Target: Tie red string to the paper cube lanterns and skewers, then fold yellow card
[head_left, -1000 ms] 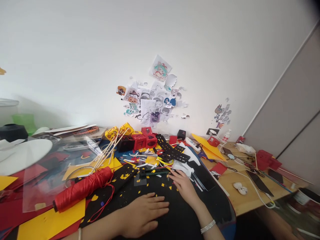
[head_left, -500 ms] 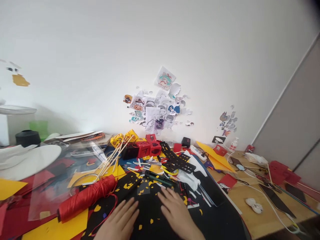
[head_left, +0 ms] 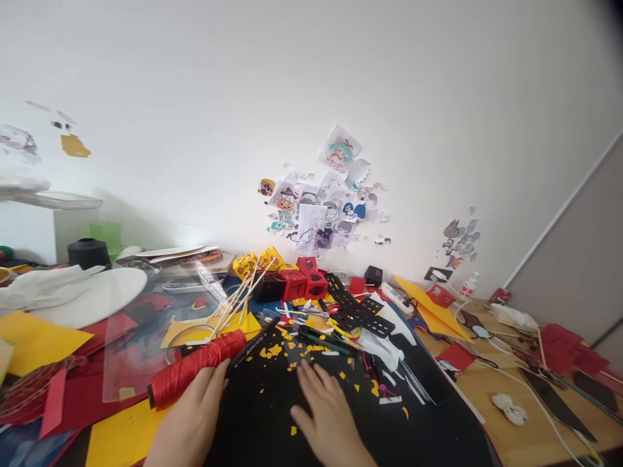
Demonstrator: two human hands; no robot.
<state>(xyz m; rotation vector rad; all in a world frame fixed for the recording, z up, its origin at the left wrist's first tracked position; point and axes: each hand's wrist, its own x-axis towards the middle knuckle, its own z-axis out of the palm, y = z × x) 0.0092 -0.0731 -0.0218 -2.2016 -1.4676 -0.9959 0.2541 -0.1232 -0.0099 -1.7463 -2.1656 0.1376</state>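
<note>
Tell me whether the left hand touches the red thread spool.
Touching: the head view shows the left hand with fingertips on the red thread spool.

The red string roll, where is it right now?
In the head view the red string roll lies on the left of the table, on yellow paper, right by the left hand and just below the wooden sticks.

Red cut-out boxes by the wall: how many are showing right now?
2. One red box sits beside the black box; the second red box touches its right side. A red top peeks up behind them, possibly a third; clutter may hide more.
</note>
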